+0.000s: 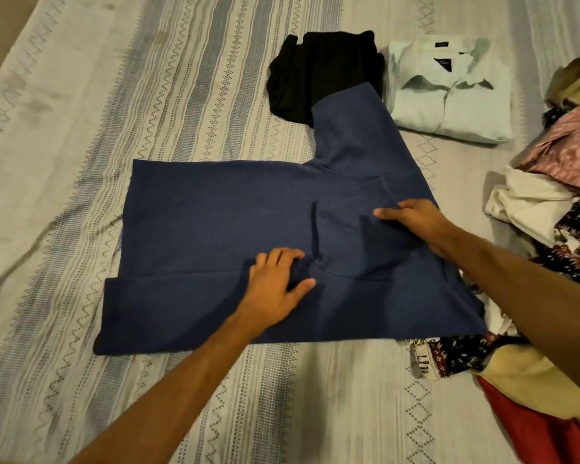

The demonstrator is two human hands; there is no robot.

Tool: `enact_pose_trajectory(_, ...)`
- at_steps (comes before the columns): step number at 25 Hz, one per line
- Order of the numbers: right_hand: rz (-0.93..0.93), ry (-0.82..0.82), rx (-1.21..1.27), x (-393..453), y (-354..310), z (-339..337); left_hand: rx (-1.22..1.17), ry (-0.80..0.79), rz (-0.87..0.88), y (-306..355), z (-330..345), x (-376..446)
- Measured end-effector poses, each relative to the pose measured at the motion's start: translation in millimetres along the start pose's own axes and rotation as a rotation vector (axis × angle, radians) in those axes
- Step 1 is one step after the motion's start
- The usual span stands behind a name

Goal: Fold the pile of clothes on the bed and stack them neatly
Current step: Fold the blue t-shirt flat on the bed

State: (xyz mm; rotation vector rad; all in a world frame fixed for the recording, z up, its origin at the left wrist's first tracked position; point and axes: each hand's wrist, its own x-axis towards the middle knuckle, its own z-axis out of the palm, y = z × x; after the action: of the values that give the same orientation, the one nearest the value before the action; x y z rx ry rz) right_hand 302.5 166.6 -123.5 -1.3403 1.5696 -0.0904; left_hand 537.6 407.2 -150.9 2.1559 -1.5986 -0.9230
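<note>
Head view: a navy blue T-shirt (231,229) lies spread flat on the bed (81,162), directly under both hands. The left hand (278,283) rests on its near middle with fingers loosely curled, seemingly pinching a small ridge of cloth; the right hand (412,219) lies flatter on the fabric just beyond and to the right, fingers extended, pressing down. The near edge looks already turned inward in one long fold, while one sleeve (352,128) still sticks out away from the hands.

The shirt's long axis runs left to right across the view, hem toward the left of the left hand, shoulders toward the right.

Judging progress: beyond the hands sit a folded black garment (315,72), the sleeve tip overlapping it, and a folded pale collared shirt (449,98) beside it, side by side, not stacked. To the right of the right hand, an unfolded heap of mixed clothes (556,209) remains, so most of the folding and all of the stacking appear left.
</note>
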Motion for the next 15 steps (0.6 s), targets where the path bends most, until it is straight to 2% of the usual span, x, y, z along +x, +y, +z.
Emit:
enact_pose_trajectory(3, -0.033, 0.036, 0.042, 16, -6, 11, -0.292, -0.066, -0.337, 50, 20, 67)
enact_pose_trajectory(5, -0.063, -0.009, 0.130, 17, -3, 5, -0.545, -0.059, -0.415, 61, 17, 99)
enact_pose_trajectory(7, -0.176, -0.045, 0.152, 6, -4, -8, -0.713, 0.020, -0.326, 61, 8, 112)
enact_pose_trajectory(9, -0.308, -0.053, 0.161, -12, 0, -24, -0.781, 0.122, -0.149, 63, -2, 105)
enact_pose_trajectory(10, -0.361, -0.071, 0.184, -26, 6, -32, -0.758, 0.146, -0.042, 63, -10, 94)
enact_pose_trajectory(12, -0.469, -0.118, 0.082, -55, 33, -45, -0.490, 0.152, 0.204, 56, -17, 65)
enact_pose_trajectory(13, -0.556, -0.110, -0.116, -65, 54, -50, -0.273, 0.121, 0.347, 47, -12, 51)
enact_pose_trajectory(15, -0.792, -0.012, -0.672, -78, 99, -55, 0.147, 0.055, 0.575, 28, 13, 24)
